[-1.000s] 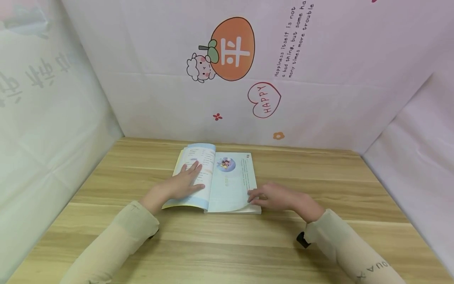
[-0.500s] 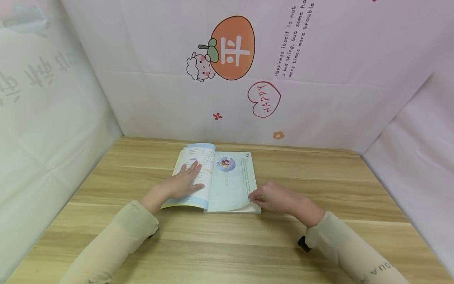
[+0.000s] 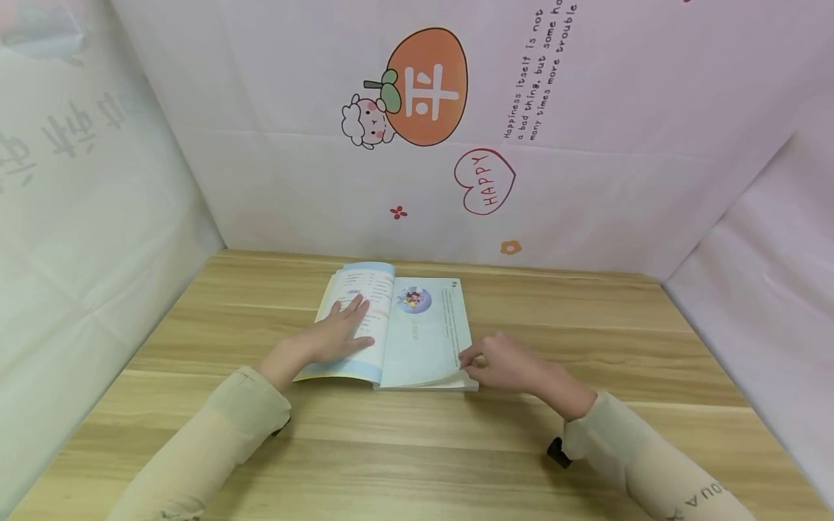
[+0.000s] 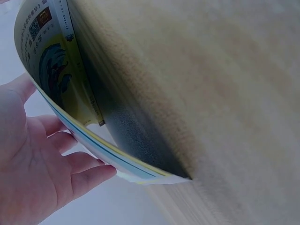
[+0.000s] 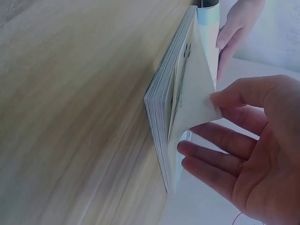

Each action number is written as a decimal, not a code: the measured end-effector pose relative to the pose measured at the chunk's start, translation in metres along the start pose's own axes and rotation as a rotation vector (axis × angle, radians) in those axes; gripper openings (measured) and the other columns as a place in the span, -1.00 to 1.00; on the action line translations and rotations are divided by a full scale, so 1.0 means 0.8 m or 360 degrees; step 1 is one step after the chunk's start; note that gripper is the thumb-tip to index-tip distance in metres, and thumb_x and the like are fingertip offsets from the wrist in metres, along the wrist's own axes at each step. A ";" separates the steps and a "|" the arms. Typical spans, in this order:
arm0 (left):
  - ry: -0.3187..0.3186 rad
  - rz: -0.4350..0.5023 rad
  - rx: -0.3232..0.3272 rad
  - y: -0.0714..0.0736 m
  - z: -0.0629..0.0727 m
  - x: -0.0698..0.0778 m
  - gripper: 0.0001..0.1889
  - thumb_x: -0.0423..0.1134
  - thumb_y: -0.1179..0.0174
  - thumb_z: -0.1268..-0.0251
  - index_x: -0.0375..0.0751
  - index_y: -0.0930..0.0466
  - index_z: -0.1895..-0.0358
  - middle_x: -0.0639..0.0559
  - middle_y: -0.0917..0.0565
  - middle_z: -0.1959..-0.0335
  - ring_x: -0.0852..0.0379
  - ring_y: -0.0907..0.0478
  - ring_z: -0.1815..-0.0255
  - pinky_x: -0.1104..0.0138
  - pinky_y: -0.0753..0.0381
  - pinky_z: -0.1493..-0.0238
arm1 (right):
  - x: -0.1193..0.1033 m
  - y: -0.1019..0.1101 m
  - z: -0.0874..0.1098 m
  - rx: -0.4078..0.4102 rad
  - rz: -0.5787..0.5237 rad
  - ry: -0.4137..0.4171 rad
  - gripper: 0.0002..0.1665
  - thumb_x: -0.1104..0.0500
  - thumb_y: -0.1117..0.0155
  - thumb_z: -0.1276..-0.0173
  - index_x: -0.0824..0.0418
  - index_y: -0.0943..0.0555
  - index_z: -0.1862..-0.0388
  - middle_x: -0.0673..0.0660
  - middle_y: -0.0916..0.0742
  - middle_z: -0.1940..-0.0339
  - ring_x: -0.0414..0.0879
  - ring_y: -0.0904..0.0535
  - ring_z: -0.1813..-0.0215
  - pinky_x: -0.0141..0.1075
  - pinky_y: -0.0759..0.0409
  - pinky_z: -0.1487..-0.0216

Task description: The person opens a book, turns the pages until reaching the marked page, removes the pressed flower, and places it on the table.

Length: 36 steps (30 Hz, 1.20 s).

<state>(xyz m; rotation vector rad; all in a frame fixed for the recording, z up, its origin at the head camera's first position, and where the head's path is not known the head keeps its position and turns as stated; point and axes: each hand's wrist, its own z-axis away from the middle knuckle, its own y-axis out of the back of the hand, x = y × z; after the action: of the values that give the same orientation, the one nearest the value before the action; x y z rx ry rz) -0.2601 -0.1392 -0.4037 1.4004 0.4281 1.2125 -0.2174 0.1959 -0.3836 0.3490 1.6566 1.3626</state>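
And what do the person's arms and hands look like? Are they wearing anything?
The left hand and right hand wear no gloves. The left sleeve and right sleeve are pale cream, with dark marks; on the right some are letters. A small black piece shows under the left cuff and a larger black piece under the right cuff. I can't tell what those are.

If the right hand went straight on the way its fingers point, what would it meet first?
The lifted page, whose lower corner the right hand pinches. Past that, the line seems to cross to the curved left-hand page, though depth is hard to judge.
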 end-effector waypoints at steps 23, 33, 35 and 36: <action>0.0004 0.0031 -0.0001 0.001 -0.001 0.002 -0.14 0.09 0.02 -0.64 -0.38 0.21 -0.65 -0.30 0.27 -0.67 -0.45 0.36 -0.61 -0.21 0.21 -0.55 | 0.011 -0.012 -0.007 0.0237 0.0051 -0.0232 -0.07 0.19 -0.39 -0.44 0.45 -0.14 -0.60 0.45 -0.73 -0.05 -0.02 -0.72 0.32 -0.32 -0.59 0.44; 0.0012 0.0053 0.0025 -0.001 0.001 -0.003 -0.14 0.09 0.00 -0.63 -0.37 0.19 -0.65 -0.30 0.27 -0.67 -0.51 0.36 -0.59 -0.24 0.18 -0.53 | 0.006 -0.022 -0.044 0.0360 -0.0814 -0.0202 0.35 0.12 -0.34 -0.50 0.14 0.60 -0.63 0.32 0.16 -0.68 0.32 -0.38 -0.45 -0.02 -0.52 -0.28; 0.0009 0.0053 0.0030 -0.001 0.001 -0.003 -0.14 0.08 0.00 -0.63 -0.37 0.19 -0.65 -0.30 0.27 -0.67 -0.52 0.36 -0.58 -0.25 0.18 -0.53 | 0.002 -0.026 -0.050 0.0389 -0.1024 -0.0226 0.35 0.16 -0.32 -0.51 0.14 0.63 -0.61 0.32 0.22 -0.68 0.28 -0.35 -0.48 -0.09 -0.46 -0.32; 0.0005 0.0053 0.0035 -0.001 0.001 -0.003 -0.14 0.08 0.00 -0.63 -0.38 0.19 -0.65 -0.30 0.27 -0.67 -0.52 0.35 -0.58 -0.25 0.19 -0.53 | 0.000 -0.028 -0.053 0.0406 -0.1116 -0.0224 0.33 0.18 -0.30 -0.53 0.15 0.64 -0.60 0.33 0.25 -0.67 0.27 -0.33 -0.50 -0.11 -0.44 -0.34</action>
<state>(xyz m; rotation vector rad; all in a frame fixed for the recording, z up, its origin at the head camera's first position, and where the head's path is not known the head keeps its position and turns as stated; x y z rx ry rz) -0.2603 -0.1416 -0.4054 1.4296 0.4227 1.2402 -0.2438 0.1622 -0.4055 -0.0060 1.6178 0.5958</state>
